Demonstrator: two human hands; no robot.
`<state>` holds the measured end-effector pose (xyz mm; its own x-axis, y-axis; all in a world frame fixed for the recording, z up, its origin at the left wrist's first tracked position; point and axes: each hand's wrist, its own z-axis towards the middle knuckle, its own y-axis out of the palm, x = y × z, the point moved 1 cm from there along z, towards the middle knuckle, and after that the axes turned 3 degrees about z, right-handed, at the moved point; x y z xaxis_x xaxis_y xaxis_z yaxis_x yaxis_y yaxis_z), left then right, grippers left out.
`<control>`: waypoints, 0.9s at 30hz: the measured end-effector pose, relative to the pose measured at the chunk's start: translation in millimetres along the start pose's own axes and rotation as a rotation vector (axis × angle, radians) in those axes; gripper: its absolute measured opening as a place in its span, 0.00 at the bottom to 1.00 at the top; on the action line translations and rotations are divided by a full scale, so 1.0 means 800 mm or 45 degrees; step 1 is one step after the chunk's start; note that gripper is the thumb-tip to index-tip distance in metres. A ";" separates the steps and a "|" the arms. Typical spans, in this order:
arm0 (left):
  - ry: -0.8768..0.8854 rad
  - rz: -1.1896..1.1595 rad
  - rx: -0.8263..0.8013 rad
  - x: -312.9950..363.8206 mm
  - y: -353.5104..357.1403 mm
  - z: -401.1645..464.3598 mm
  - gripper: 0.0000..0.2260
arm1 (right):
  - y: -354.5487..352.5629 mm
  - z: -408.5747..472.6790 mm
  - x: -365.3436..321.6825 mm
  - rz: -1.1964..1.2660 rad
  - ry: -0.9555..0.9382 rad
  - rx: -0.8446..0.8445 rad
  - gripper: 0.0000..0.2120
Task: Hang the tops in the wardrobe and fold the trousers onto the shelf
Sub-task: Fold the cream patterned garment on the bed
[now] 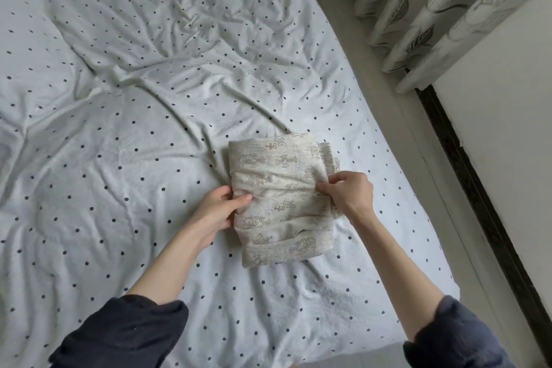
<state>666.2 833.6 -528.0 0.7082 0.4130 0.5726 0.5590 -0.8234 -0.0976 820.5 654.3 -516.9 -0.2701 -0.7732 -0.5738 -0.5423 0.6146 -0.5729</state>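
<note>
A pair of beige trousers [277,185] with a brown cross-and-flower print lies folded into a thick rectangular bundle on the bed, near its right edge. My left hand [219,209] grips the bundle's left side, thumb on top and fingers tucked under. My right hand [351,191] pinches the right side, where the ribbed waistband sticks out. No tops, wardrobe or shelf are in view.
The bed is covered by a rumpled white sheet [134,98] with dark dots. To the right runs a strip of floor [397,116], then leaf-patterned curtains [418,6], a pale wall [513,128] and a dark skirting board [478,203].
</note>
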 end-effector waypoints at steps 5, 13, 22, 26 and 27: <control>-0.015 -0.101 -0.014 0.011 0.001 -0.009 0.05 | 0.000 -0.017 -0.001 0.030 -0.074 0.153 0.09; 0.202 0.057 -0.277 0.073 -0.010 -0.071 0.04 | -0.054 -0.080 -0.022 0.150 -0.145 0.328 0.26; 0.400 0.390 -0.798 0.152 0.025 -0.172 0.08 | -0.152 -0.245 -0.010 0.314 -0.101 0.708 0.27; 0.563 0.573 -1.003 0.155 0.057 -0.237 0.07 | -0.172 -0.359 0.022 0.443 -0.148 0.978 0.23; 0.607 0.605 -1.059 0.150 0.065 -0.254 0.07 | -0.174 -0.388 0.033 0.445 -0.152 1.046 0.22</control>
<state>692.8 761.0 -298.8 0.4336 -0.0667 0.8986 -0.3273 -0.9408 0.0881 642.0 499.9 -270.4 -0.2034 -0.5282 -0.8244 0.3074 0.7650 -0.5659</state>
